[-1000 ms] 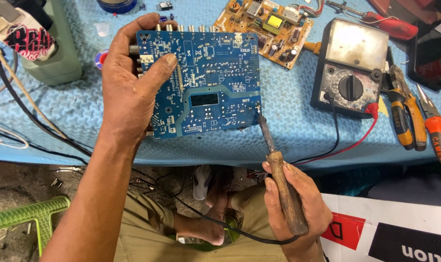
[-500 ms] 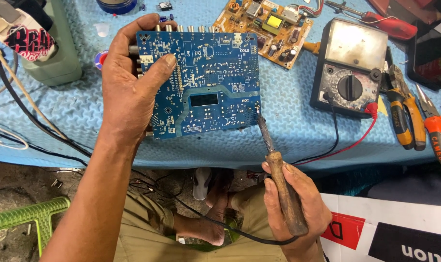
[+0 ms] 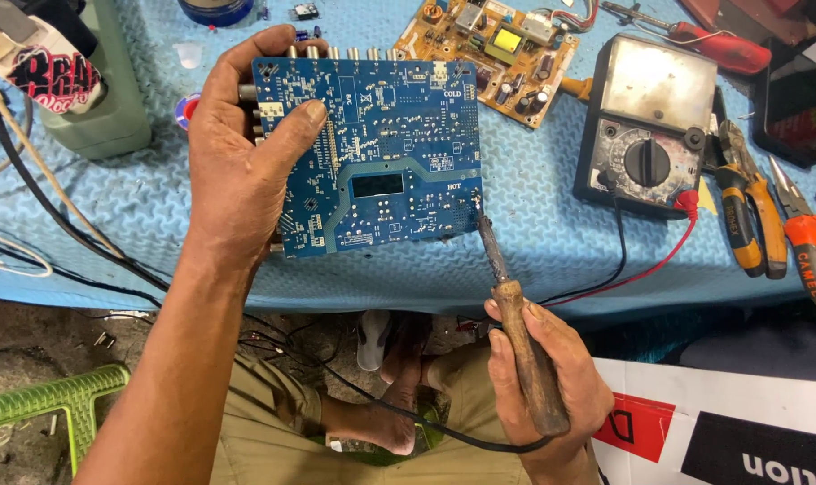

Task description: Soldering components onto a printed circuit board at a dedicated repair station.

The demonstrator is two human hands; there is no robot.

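Left hand (image 3: 246, 153) grips the blue circuit board (image 3: 381, 153) by its left edge, thumb across the solder side, fingers hidden behind it. Board is held tilted up over the worktop (image 3: 534, 251), which carries a blue textured mat. Component side is not visible; only a row of connectors pokes out along the top and left edges.

Right hand (image 3: 538, 377) is closed around the wooden handle of the soldering iron (image 3: 516, 314). Its tip sits at the board's lower right corner; whether it actually touches is hard to tell. Its black cord runs off below the hand.

Right of the board: analog multimeter (image 3: 646, 126), red and black leads trailing down over the worktop edge. Beyond it, pliers (image 3: 745, 207) with yellow-black grips and an orange-handled tool (image 3: 812, 251), cut off by the frame.

Top: tan circuit board (image 3: 489, 49), partly behind the blue one. Red screwdriver (image 3: 695, 36) at top right.

Bottom right: white sign (image 3: 695, 422) with red and black blocks, cropped. Top left: green container (image 3: 103, 99), with a white-and-black labelled object (image 3: 40, 72) in front of it, both cut off.
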